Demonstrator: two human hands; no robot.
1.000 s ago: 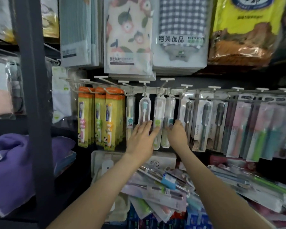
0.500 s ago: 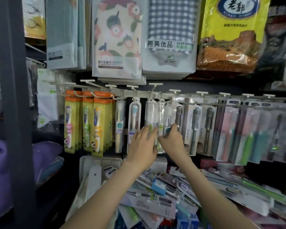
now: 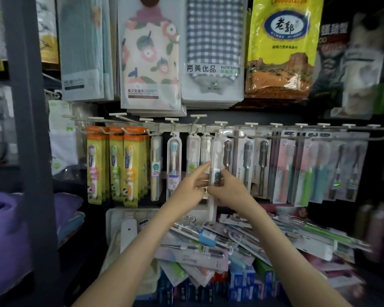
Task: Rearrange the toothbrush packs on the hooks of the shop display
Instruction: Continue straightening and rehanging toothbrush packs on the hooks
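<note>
Toothbrush pack (image 3: pixel 216 156) held upright before the row of hooks (image 3: pixel 221 123) — long axis vertical, brush head up. Both arms reach forward; the right hand (image 3: pixel 227 191) curls round its lower half, and the left hand (image 3: pixel 190 189) lays outstretched fingers against its left edge.

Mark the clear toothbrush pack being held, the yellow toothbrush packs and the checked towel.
Clear toothbrush pack (image 3: pixel 216 156): head view, upper half of the sleeve.
Yellow toothbrush packs (image 3: pixel 131 169): head view, front of the rightmost pack.
Checked towel (image 3: pixel 213 36): head view, middle of the cloth.
</note>
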